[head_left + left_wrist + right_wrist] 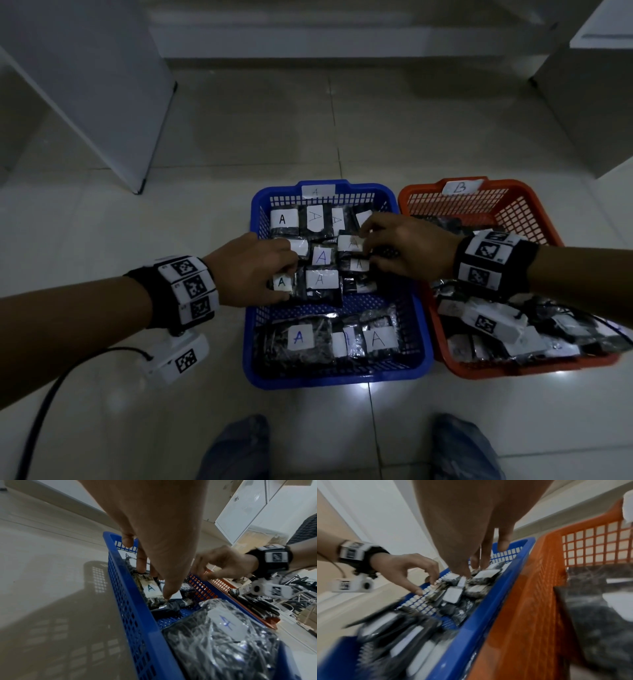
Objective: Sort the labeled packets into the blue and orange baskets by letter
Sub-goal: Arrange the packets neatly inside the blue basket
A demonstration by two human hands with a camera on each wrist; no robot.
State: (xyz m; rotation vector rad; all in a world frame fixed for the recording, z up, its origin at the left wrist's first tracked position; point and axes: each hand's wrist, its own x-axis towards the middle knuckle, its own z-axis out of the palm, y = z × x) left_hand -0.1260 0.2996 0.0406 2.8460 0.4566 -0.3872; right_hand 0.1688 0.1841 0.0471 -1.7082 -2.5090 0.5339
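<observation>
A-basket (416,329) left of B-basket (544,222), touching; packets (322,255) in both.

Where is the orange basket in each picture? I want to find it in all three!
Head view: the orange basket sits on the right, beside the blue basket, partly under the right arm.
Left wrist view: only a strip of the orange basket shows, right of centre, behind the blue basket's far wall.
Right wrist view: the orange basket fills the right half.
Shared landmark: the blue basket, always right next to it.
</observation>
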